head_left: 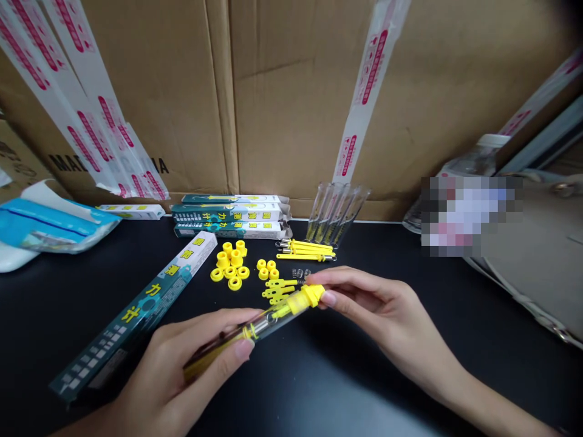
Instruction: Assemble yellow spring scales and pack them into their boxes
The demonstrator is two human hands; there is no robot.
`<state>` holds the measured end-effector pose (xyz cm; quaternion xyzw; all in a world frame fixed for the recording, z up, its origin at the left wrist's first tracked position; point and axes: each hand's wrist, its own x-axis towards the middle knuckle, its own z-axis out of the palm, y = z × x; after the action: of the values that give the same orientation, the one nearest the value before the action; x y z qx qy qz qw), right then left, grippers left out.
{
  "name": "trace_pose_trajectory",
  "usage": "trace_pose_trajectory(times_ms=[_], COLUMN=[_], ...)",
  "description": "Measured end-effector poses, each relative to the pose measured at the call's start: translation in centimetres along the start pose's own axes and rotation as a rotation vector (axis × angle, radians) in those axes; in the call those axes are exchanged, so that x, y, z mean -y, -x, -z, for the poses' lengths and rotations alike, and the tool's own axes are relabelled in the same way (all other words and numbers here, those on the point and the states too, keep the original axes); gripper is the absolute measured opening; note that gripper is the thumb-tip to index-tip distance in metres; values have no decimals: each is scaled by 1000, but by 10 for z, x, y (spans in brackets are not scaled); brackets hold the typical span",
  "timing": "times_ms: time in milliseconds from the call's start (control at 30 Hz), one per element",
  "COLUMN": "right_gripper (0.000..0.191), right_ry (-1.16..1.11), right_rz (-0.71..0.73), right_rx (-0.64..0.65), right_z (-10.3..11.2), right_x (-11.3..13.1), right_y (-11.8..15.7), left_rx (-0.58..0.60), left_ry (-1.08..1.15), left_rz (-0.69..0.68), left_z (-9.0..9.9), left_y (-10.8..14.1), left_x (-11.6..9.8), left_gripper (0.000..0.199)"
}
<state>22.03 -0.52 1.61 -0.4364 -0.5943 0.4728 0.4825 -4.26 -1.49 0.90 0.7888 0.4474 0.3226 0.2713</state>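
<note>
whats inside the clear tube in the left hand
Silvery metal and a yellow piece show inside the clear tube, near the yellow cap. The left hand covers part, so what lies there can't be seen.

And here are my two hands, both bare; my left hand [175, 358] looks the larger in view, broad across the back, with slim fingers and a smooth, rounded knuckle line; at its tip, my left thumbnail [245, 348] is short and neatly rounded, with a soft shine on it; over to my right hand [385, 306] now, slender too, fingers narrowing gently towards the ends; my right thumbnail [328, 298] shows here, small, short and smooth-edged; and just behind that hand comes my right forearm [478, 388], slim and smooth, uncovered from the wrist down to where the view cuts it off.
</note>
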Motion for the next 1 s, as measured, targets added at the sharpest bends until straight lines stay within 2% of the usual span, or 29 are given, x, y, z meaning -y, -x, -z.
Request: trace_pose_trajectory(times_ms=[233,400,500,567,700,767,1000], right_gripper=[15,18,21,22,26,28,20], right_ry=[104,415,491,395,4,-104,-128], right_rz=[32,185,214,159,-16,-81,-159], right_rx=[-27,-15,-1,-1,38,57,52], right_z=[-1,2,1,0,-1,-1,0], right_x=[-1,-4,-6,-5,-1,0,0], right_y=[2,6,7,6,4,3,3], left_rx=[-104,-97,-105,-103,-109,-112,-95], left_ry=[-56,-83,-93,-90,-88,-80,-75], left_rz=[-72,-99,-102,-95,-83,-79,-82], left_z=[-3,-3,-3,-3,-2,-1,-2], left_y=[-3,-2,-1,-2,-2,-2,-2], left_x=[-5,-5,-6,-7,-8,-8,-9], left_gripper=[22,25,23,22,20,19,20])
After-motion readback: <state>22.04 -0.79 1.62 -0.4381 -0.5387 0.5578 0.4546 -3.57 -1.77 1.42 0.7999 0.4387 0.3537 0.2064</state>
